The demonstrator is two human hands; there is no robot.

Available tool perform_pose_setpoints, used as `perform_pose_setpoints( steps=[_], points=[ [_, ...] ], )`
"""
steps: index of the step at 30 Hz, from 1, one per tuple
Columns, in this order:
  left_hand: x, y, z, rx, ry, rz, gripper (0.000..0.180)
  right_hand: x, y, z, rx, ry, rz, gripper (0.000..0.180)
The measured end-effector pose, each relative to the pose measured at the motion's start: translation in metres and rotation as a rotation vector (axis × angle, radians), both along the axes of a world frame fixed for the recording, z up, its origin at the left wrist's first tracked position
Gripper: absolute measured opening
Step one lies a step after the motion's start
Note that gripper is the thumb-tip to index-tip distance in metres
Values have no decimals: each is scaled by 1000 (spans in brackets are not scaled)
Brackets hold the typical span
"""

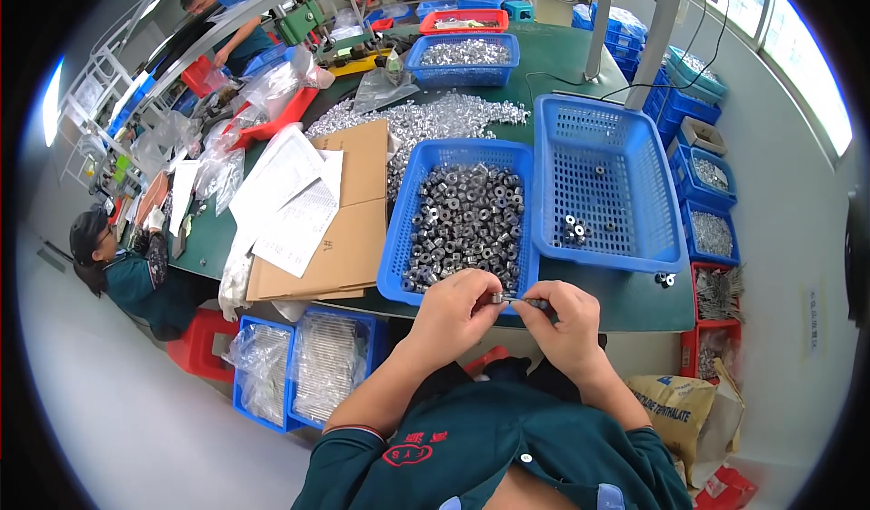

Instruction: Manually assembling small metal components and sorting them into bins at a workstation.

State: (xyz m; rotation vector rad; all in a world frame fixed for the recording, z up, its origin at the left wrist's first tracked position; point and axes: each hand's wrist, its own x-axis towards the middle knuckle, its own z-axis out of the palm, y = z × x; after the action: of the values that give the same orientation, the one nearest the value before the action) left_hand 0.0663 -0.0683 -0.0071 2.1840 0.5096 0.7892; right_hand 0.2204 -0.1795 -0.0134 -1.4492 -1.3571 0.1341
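My left hand (459, 315) pinches a small silvery metal bushing (497, 298) between thumb and fingertips. In my right hand (566, 322) is a short pin tool with a dark grip (536, 303). Its thin tip points left and meets the bushing; whether it sits inside the hole cannot be made out. Both hands are just over the table's front edge, at the near rim of a blue basket (399, 229) heaped with metal bushings (467, 220). To its right, a second blue basket (589, 184) holds only a few such bushings (574, 231).
Two bushings (666, 280) lie on the green table (625, 302) at right. Cardboard (362, 229) with papers (290, 202) covers the left side. Loose silvery parts (444, 116) spread behind the baskets. Filled bins (711, 234) line the right wall. Two people (136, 270) sit or stand at left.
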Motion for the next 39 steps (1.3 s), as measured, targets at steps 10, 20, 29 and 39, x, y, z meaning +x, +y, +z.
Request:
perform_pose_setpoints(
  steps=[10, 20, 29, 39],
  points=[
    [5, 5, 11, 125, 134, -115, 16, 8, -4, 6, 169, -516, -17, 14],
    [88, 33, 46, 204, 223, -292, 13, 52, -45, 4, 156, -251, -318, 20],
    [191, 67, -26, 899, 768, -280, 11, 42, -72, -22, 74, -39, -258, 18],
    [108, 95, 9, 490, 260, -101, 13, 41, -71, -26, 67, -28, -207, 18]
  ],
)
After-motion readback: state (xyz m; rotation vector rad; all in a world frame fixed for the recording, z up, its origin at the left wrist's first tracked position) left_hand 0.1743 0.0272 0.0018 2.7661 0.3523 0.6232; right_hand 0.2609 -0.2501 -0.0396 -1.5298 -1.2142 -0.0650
